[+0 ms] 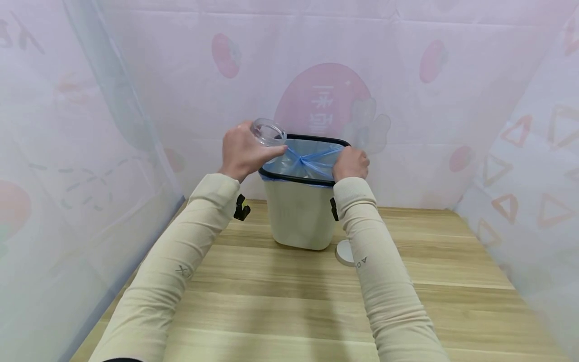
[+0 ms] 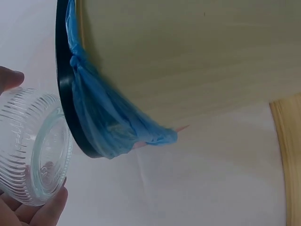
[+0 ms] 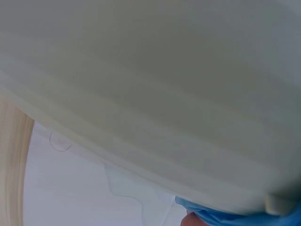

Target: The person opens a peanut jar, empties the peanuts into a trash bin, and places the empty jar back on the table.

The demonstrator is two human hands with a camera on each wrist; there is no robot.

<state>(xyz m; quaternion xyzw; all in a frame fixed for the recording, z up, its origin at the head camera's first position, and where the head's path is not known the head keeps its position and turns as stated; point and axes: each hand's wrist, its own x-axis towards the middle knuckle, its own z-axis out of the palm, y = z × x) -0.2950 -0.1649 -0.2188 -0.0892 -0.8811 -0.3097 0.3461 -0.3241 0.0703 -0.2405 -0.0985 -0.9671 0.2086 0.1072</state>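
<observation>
In my left hand a clear ribbed glass jar is held at the left rim of a trash can, fingers and thumb around its sides. The jar looks tilted. Pale with a black rim, the can stands upright on the table. A blue trash bag lines it; strands of the bag meet in a twist across the opening. At the can's right corner, my right hand grips the rim with curled fingers. The right wrist view shows mostly the can's wall, with blue bag film beside a fingertip.
A round white lid lies on the wooden table right of the can, partly hidden by my right forearm. Printed fabric walls enclose the table at the back and both sides.
</observation>
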